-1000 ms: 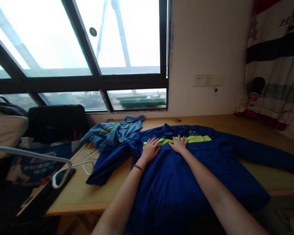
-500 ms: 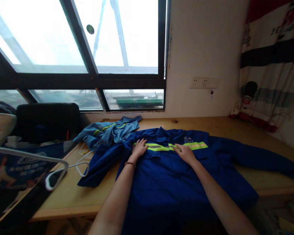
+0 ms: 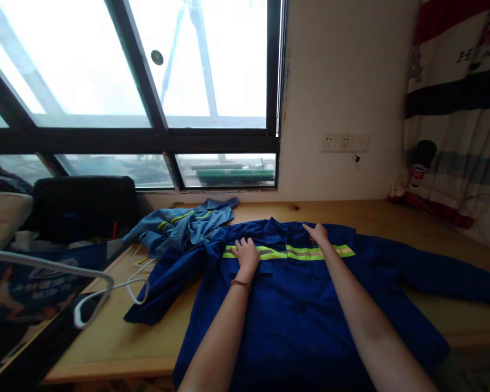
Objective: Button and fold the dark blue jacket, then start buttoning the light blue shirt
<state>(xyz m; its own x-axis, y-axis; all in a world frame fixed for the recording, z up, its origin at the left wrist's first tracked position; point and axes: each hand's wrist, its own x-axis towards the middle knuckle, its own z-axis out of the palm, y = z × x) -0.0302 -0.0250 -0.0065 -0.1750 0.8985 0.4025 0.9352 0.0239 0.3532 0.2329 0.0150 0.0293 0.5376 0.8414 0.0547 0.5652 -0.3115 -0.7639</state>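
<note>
A dark blue work jacket lies spread front side up, with its collar toward the window and a yellow-green reflective strip across the chest. My left hand rests on the left part of the chest, over the strip, fingers apart. Higher up, near the collar and the right shoulder, my right hand lies on the cloth with its fingers stretched out toward the collar. A light blue garment with yellow-green strips is crumpled beside the jacket's left shoulder.
The wooden table carries both garments. A white cable loops over its left side, near a dark printed bag and a black chair back. Behind are a window, wall sockets and a curtain.
My right hand has moved from the middle of the chest strip up toward the collar. My left hand has shifted slightly right along the strip. The jacket's chest lies a little flatter.
</note>
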